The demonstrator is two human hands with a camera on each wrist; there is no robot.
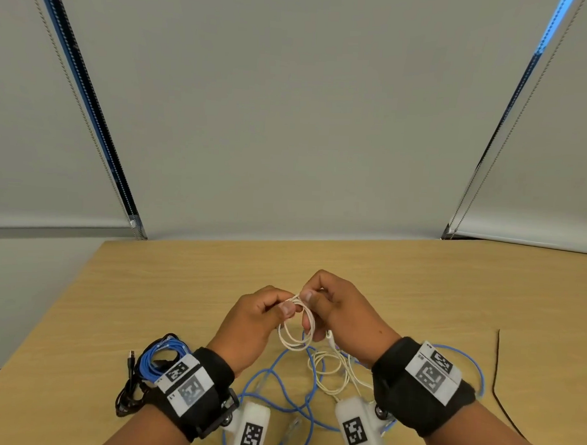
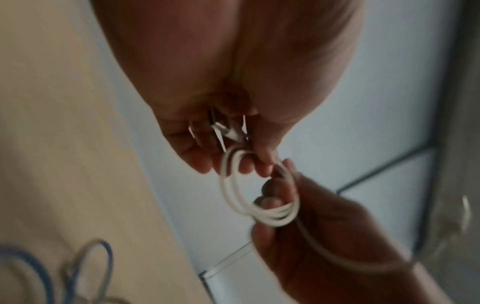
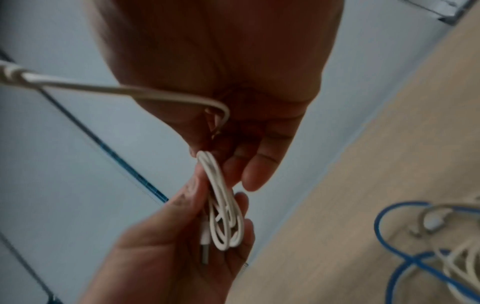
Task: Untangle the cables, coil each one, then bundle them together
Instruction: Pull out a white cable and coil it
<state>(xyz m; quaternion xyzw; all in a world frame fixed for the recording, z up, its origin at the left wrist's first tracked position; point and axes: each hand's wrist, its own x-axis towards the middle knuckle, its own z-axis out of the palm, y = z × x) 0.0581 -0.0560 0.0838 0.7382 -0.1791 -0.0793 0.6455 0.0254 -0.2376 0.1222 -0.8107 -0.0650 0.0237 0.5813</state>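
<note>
1. Your left hand (image 1: pixel 250 324) is raised above the tabletop (image 1: pixel 188 285), its fingers (image 2: pixel 200 162) curled narrow and its thumb pinching the top of a small white cable coil (image 1: pixel 296 323).
2. Your right hand (image 1: pixel 345 315) meets it from the other side; thumb and forefinger pinch the same coil just beside the left thumb, so both hands hold it between them.
3. In the left wrist view the coil (image 2: pixel 257 185) shows as several round turns, with one strand running out of it along your right hand (image 2: pixel 324 246).
4. In the right wrist view the coil (image 3: pixel 223 205) lies edge-on between the fingers (image 3: pixel 254 170) of your right hand and your left hand (image 3: pixel 168 257); a plug end (image 3: pixel 205 248) rests against the left palm.
5. The rest of the white cable hangs from your right hand to a loose white heap (image 1: pixel 332 372) on the tabletop, just below your hands.
6. A loose blue cable (image 1: pixel 278 383) sprawls on the tabletop under and between your wrists, crossing the white heap.
7. A coiled blue cable (image 1: pixel 160 356) lies on the tabletop to the left, touching a black cable bundle (image 1: pixel 131 390) beside your left wrist.
8. A thin black cord (image 1: pixel 496 365) lies on the tabletop to the right, well apart from the rest.
</note>
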